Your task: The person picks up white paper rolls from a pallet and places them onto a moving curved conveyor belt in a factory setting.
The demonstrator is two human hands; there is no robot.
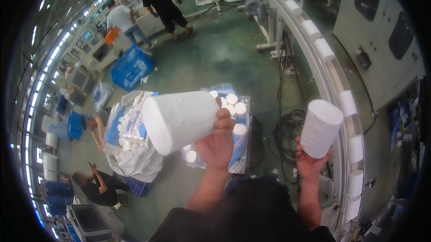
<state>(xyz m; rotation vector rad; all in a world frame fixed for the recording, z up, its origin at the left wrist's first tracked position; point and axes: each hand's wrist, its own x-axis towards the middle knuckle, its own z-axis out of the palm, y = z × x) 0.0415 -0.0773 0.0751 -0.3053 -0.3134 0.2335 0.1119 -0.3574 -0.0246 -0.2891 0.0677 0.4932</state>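
Note:
My left hand is closed round one end of a white paper roll, which is held up on its side close to the camera. Behind this roll and partly hidden by it, several similar rolls stand in a container lined with blue and clear plastic. My right hand grips another white paper roll from below, and that one is nearly upright with a slight tilt. Just beyond my right hand runs a curved-looking conveyor carrying a row of the same rolls.
A big white sack full of rolls and packaging stands to the left. Two people are beside it; two more stand farther off near a blue crate. Cables lie on the floor; a machine cabinet rises at right.

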